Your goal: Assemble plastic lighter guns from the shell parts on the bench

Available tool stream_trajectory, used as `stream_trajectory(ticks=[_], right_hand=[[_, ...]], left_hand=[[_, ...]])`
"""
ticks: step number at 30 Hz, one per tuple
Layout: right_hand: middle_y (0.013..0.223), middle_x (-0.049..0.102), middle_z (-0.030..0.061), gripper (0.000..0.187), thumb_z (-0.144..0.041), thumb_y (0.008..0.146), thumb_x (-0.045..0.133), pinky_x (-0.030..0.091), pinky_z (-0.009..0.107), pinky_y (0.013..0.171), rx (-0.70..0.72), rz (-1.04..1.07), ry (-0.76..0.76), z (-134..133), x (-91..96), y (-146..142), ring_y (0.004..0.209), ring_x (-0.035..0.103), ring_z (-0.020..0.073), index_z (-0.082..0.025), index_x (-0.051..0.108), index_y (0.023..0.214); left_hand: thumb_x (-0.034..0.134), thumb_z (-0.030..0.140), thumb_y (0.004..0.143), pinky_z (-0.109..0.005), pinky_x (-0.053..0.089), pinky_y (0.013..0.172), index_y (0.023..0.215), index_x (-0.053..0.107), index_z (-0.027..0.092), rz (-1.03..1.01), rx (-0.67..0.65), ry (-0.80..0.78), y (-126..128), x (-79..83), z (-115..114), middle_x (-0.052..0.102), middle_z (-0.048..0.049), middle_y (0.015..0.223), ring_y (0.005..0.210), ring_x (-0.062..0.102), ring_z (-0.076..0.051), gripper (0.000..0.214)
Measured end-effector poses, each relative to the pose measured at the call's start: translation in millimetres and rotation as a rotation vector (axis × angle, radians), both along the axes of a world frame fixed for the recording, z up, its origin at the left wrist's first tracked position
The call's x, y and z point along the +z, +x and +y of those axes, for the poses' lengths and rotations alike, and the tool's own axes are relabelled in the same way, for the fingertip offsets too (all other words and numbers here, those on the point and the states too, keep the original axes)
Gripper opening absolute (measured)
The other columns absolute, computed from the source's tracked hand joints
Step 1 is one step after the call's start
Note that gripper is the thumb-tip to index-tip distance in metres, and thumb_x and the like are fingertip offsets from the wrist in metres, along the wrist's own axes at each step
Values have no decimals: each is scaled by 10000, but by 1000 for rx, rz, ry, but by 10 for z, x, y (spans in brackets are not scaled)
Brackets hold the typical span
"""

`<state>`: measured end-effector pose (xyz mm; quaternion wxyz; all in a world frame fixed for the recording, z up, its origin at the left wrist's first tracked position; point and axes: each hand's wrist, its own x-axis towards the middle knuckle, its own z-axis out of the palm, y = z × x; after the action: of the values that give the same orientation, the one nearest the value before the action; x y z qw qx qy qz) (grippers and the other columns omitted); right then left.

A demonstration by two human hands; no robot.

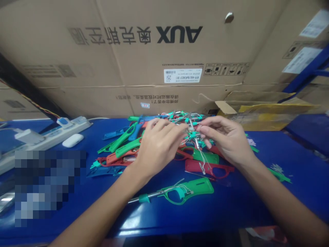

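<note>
Green, red and blue plastic handle shells are lying heaped on the blue bench, and from where I'm standing the two hands are hiding much of the heap's middle. Above it, a metal tube with a teal clip is slanting between the hands, its thin wires dangling over a red handle shell. The left hand is turning its back to me, covering most of its own grip; its fingers are bending close beside the tube, but I cannot tell whether they are clamping it. The right hand is bringing thumb and forefinger nearly together at the tube's other side; anything between them is too small to make out.

Nearer, a green handle shell is carrying a metal rod, whose far end is disappearing behind the left forearm. Another green piece is lying partly under small pale pins. Leftward, a blocky patch is masking part of the bench, while a power strip and a white earbud case are sitting behind it. A large cardboard box is blocking the view beyond, and a torn, yellow-taped carton is crowding the right.
</note>
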<state>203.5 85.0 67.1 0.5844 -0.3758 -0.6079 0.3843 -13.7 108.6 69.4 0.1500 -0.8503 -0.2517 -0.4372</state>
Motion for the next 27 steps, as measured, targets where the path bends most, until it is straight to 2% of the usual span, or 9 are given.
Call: stream_trajectory(ticks=[7,12,20,27], right_hand=[[814,710,2,156,-358,876,781,497,251,498,-21,-54,-31,-35,-23,-45,644,619,124,-260,746,993],[841,730,-9,310,-324,860,791,558,269,646,-3,-112,-2,-41,13,-90,729,671,133,-250,687,1143],[814,720,-9,275,-374,857,788,563,294,690,-26,-115,-2,-41,34,-74,714,667,140,-233,662,1056],[813,719,-10,280,-372,861,782,537,276,663,6,-146,6,-32,33,-55,733,668,137,-230,681,1080]], left_hand=[[592,177,1001,-374,442,857,1049,610,199,-17,3,-78,9,-16,-27,773,-17,999,891,671,-192,55],[574,195,1012,-362,411,781,1030,623,204,51,39,-96,10,-49,-14,774,-15,981,875,660,-194,54],[573,173,1007,-361,423,802,1057,633,204,37,31,-92,1,-43,2,777,-20,1034,909,669,-196,85],[558,188,1024,-364,424,813,1038,623,212,74,-3,-91,-11,-27,5,776,-7,995,898,659,-198,71]])
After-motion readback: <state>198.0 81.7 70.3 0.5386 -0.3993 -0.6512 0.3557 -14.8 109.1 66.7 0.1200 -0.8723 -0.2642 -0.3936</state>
